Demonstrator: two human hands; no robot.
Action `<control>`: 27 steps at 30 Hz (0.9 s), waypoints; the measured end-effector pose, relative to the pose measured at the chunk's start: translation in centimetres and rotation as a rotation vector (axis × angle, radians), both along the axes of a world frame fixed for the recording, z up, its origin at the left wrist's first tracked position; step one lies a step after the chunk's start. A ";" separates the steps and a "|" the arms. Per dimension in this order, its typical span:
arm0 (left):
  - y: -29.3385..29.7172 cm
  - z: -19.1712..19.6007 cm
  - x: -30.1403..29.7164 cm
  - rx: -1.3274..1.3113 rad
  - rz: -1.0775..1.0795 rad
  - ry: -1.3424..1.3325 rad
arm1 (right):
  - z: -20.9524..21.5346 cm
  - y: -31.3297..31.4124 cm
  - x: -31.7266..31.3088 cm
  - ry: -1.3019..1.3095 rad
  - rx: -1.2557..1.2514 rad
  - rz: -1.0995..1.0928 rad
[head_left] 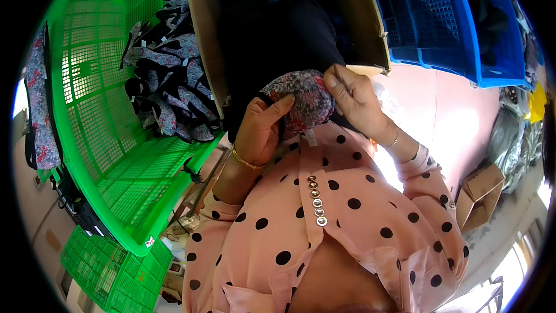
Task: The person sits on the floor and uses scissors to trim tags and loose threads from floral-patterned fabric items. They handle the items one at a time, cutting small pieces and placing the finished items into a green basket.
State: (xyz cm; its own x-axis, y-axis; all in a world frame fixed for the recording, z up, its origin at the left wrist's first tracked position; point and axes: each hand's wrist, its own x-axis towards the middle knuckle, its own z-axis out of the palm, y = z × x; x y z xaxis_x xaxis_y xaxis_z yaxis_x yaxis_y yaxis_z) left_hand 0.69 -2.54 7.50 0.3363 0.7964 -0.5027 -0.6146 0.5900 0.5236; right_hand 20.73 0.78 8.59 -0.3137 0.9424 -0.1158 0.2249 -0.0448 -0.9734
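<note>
Floral fabric piece (307, 107), rounded and red-flecked, is held between both hands in front of a person's dotted pink shirt (354, 203). The left hand (259, 130) grips its left side, thumb laid across the print and pointing inward, fingers curled under; a gold-coloured bangle (248, 161) circles the wrist. The right hand (357, 99) pinches the upper right edge, thumb against bent fingers, knuckles raised, its forearm slanting in from the lower right with the elbow bent. A small white tag (311, 138) hangs at the cloth's lower edge. At left, similar floral pieces (174, 90) lie heaped in a green basket (87, 95), beside an open cardboard box (204, 35).
</note>
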 end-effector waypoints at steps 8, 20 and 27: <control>1.7 -0.9 -1.4 -0.113 0.185 -0.264 | 0.5 1.2 -0.7 -0.095 0.195 0.022; 2.5 1.3 -2.1 -0.064 0.240 -0.009 | 0.4 2.7 0.7 0.124 -0.013 -0.163; 3.3 4.3 -1.0 0.335 -0.185 0.373 | 4.4 2.9 1.5 -0.160 0.013 0.154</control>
